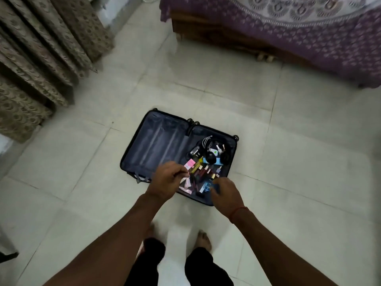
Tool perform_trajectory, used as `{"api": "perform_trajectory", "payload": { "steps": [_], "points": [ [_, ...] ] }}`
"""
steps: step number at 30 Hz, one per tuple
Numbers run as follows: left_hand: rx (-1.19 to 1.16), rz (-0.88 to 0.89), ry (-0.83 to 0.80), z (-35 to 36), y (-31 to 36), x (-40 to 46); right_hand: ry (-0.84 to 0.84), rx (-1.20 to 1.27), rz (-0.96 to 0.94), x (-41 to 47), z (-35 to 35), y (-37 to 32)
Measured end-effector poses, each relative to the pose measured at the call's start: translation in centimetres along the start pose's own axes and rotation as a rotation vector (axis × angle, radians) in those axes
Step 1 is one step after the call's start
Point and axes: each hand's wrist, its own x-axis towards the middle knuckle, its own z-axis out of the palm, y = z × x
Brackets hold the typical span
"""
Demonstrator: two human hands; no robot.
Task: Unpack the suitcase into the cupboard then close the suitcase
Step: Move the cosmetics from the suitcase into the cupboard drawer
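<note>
Dark and lying open on the tiled floor (288,162), the suitcase (156,145) holds small items only in its right half. Both hands, apart and loosely curled, hover over its near edge: left hand (168,180), right hand (225,195); whether either grips anything I cannot tell. Unpacking seems under way; next comes a firm grasp.

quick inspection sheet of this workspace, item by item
surface: pale tiled floor, suitcase lying open flat on it
job's things: left half of the suitcase bare lining; right half holds small cosmetics, a pink box, black headphones
clutter: nothing seen outside the suitcase
grippers: left hand and right hand over the near items; blurred, grip unclear
cables: white cable coiled in the right half
surroundings: patterned curtain on the left, bed with purple cover at the back; cupboard not in view
</note>
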Motion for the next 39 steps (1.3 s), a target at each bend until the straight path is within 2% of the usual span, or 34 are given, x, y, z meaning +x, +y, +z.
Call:
{"api": "perform_trajectory", "payload": {
  "steps": [3,8,11,13,17,20,23,25,27,30,32,34,39],
  "points": [
    [0.027,-0.036,-0.056,7.0,-7.8,2.4,-0.034,0.009,0.047,5.2,5.9,4.6],
    [0.091,-0.418,-0.183,18.2,-19.8,5.2,-0.097,-0.051,0.047,14.5,17.3,13.3],
    [0.184,-0.54,-0.288,23.2,-26.4,7.0,-0.07,-0.108,0.032,19.6,23.0,18.0],
    [0.148,-0.591,-0.39,26.2,-31.1,8.4,-0.017,-0.12,-0.028,22.7,26.2,21.0],
    [0.023,-0.669,-0.564,31.0,-37.8,10.2,0.082,-0.125,-0.223,27.5,31.2,25.9],
    [-0.145,-0.859,-0.678,34.0,-40.7,11.3,0.076,-0.191,-0.485,29.0,34.5,28.2],
    [-0.202,-0.87,-0.813,35.5,-42.5,12.4,0.048,-0.325,-0.755,30.0,36.8,29.9],
    [-0.251,-0.858,-0.824,36.1,-43.6,12.6,0.077,-0.436,-0.873,30.5,38.1,30.6],
    [-0.253,-0.835,-0.834,36.3,-44.3,12.5,0.124,-0.473,-0.833,30.4,39.2,30.5],
    [-0.122,-0.744,-0.763,36.8,-45.9,11.7,0.208,-0.503,-0.534,30.3,40.0,29.2],
    [-0.086,-0.689,-0.675,37.1,-46.6,11.7,0.096,-0.651,-0.386,30.5,40.2,28.4],
    [-0.14,-0.71,-0.629,37.1,-46.7,11.8,-0.035,-0.766,-0.337,30.4,40.5,27.9],
    [-0.269,-0.777,-0.694,36.4,-45.7,12.1,-0.147,-0.74,-0.257,29.6,41.7,26.2]
  ]
}}
